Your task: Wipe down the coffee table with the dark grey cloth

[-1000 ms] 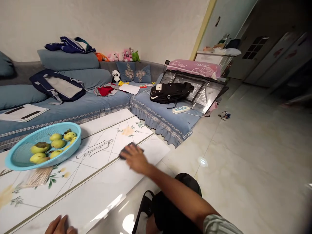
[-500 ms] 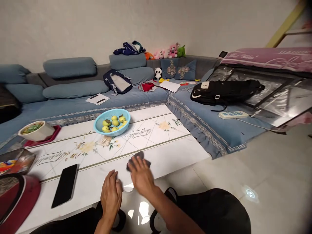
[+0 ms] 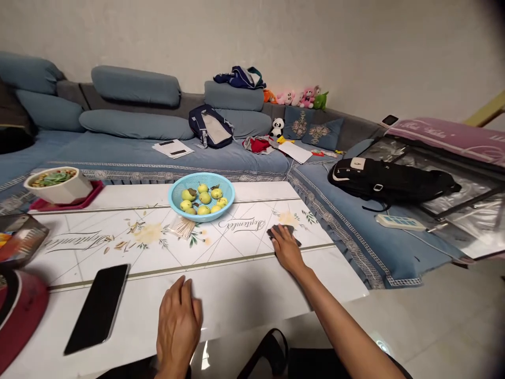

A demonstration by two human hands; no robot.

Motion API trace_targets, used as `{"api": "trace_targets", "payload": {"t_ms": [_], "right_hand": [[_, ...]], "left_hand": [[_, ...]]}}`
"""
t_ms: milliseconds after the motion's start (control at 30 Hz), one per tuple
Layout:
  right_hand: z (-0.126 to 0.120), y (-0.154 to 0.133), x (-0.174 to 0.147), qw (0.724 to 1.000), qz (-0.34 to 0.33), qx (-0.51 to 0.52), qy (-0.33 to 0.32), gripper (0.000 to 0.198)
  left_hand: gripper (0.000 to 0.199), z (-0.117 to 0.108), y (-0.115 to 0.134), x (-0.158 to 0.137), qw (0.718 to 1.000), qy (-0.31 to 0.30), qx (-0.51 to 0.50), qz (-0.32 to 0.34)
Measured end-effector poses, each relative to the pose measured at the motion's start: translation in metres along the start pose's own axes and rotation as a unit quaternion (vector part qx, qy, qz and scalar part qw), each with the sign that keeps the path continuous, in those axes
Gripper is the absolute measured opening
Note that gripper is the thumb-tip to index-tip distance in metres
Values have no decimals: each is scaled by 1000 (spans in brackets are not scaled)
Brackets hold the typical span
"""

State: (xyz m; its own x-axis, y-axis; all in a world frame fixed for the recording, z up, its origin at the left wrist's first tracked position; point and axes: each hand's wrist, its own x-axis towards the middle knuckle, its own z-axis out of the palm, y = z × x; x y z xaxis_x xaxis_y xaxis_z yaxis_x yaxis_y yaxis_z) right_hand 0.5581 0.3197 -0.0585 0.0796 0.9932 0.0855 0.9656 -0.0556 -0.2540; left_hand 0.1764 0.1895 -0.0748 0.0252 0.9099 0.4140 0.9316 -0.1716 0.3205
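Observation:
My right hand lies palm down on a dark grey cloth, pressing it against the white patterned table cover near its right end. The cloth sticks out around the fingertips. At the near edge of the table, my left hand rests with its fingers loosely stretched forward and nothing in it. A black phone lies flat to the left of that hand. Beyond the hands stands a light blue plastic basket with several yellow-green fruits. A small pack of toothpicks or cotton swabs touches its front.
Brown scraps lie scattered on the table's left half. A white succulent planter sits on a red tray at the back left, with a dark red rounded object nearer. A blue sofa borders the far and right sides, holding a black bag.
My right hand has slid the cloth away from the near edge and to the right across the table. My left hand stays by the near edge. The camera view has shifted left.

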Motion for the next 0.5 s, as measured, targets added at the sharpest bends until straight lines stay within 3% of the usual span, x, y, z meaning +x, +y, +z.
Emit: {"api": "trace_targets", "payload": {"t_ms": [133, 233, 300, 400, 500], "right_hand": [[16, -56, 97, 997, -67, 1, -26, 56], [20, -99, 168, 997, -70, -1, -34, 56], [18, -117, 195, 997, -68, 1, -35, 56], [11, -123, 182, 996, -79, 0, -36, 56], [8, -99, 108, 993, -114, -5, -31, 53]], "left_hand": [[46, 3, -1, 0, 1000, 9, 13, -1], [46, 4, -2, 2, 1000, 6, 24, 0], [45, 3, -2, 3, 999, 5, 33, 4], [44, 0, -1, 3, 999, 7, 36, 10], [44, -3, 0, 3, 1000, 7, 22, 8]]}}
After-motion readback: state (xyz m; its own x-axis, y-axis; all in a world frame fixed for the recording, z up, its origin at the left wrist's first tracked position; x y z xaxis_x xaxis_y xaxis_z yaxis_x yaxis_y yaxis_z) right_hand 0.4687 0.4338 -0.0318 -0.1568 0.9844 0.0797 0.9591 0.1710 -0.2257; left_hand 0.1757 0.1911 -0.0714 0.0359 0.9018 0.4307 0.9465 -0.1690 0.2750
